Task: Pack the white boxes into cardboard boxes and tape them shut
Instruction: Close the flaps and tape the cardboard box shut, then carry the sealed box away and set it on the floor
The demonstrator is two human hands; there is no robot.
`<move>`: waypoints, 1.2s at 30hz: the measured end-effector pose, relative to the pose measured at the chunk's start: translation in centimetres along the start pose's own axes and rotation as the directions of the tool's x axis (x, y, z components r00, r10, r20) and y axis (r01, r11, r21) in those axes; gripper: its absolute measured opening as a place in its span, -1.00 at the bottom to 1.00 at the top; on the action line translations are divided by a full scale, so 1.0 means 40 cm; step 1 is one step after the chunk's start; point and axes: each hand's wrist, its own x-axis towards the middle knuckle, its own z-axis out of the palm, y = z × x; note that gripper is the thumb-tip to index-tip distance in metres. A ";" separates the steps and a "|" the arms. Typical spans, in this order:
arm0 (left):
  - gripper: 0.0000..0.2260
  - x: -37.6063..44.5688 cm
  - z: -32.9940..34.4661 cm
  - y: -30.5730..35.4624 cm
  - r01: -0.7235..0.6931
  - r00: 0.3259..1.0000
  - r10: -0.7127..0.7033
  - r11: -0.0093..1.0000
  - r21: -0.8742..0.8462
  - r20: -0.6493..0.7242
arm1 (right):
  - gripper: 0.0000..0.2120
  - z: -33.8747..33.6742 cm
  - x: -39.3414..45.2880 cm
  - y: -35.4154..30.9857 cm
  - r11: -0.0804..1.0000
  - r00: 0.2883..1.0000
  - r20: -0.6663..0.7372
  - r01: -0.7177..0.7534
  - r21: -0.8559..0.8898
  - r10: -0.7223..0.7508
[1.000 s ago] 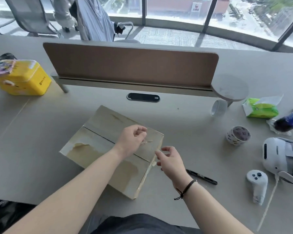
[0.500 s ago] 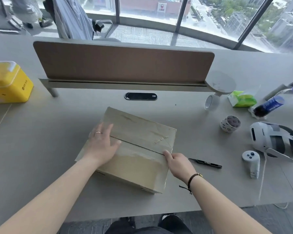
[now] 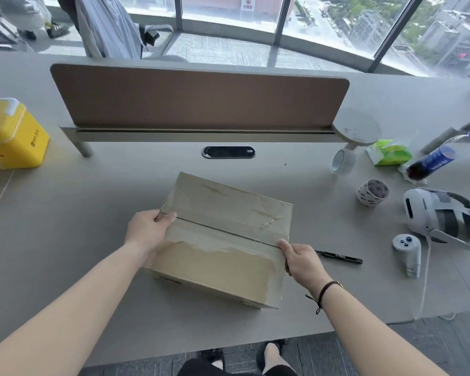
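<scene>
Since half a second ago the left hand (image 3: 149, 231) has slid off the top of the cardboard box (image 3: 223, 240) to its left edge, where it now grips with the thumb lying over the top beside the flap seam and the fingers curled round the side; the right hand (image 3: 301, 264) has stayed at the right end of that seam, thumb on the top edge and fingers wrapped down the right side. The box sits closed on the grey table (image 3: 65, 240), turned at a slant in front of the person, its near corner close to the table's front edge, with clear tape over the far part of its top and a torn tape line across the near flap. No writing on the box can be read. A black pen-like tool (image 3: 339, 257) lies on the table just right of the right hand. Farther right are a white controller (image 3: 409, 255) and a white headset (image 3: 442, 218), and behind them a patterned tape roll (image 3: 372, 191), a clear tape roll (image 3: 341, 160), a green packet (image 3: 390, 153) and a bottle (image 3: 434, 162) with a blue label whose print is too small to read. A yellow case (image 3: 11, 134) at the far left bears dark characters that are not legible. Bare tabletop lies left of the box, and between the box and the brown divider panel (image 3: 198, 96).
</scene>
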 end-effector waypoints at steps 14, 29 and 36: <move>-0.35 -0.278 0.047 -0.073 -0.079 0.983 0.100 0.987 -0.142 0.152 | -0.73 -0.004 -0.019 -0.020 1.000 0.973 -0.231 -0.008 -0.003 0.007; 0.31 -0.260 0.010 -0.172 -0.085 0.910 0.127 0.989 -0.121 0.396 | 0.27 -0.011 -0.136 0.072 0.972 0.975 0.114 0.205 -0.112 -0.193; 0.31 -0.266 0.030 -0.182 -0.125 0.926 0.161 0.984 -0.126 0.342 | 0.26 -0.005 -0.116 0.104 0.967 0.964 0.090 0.252 -0.024 -0.249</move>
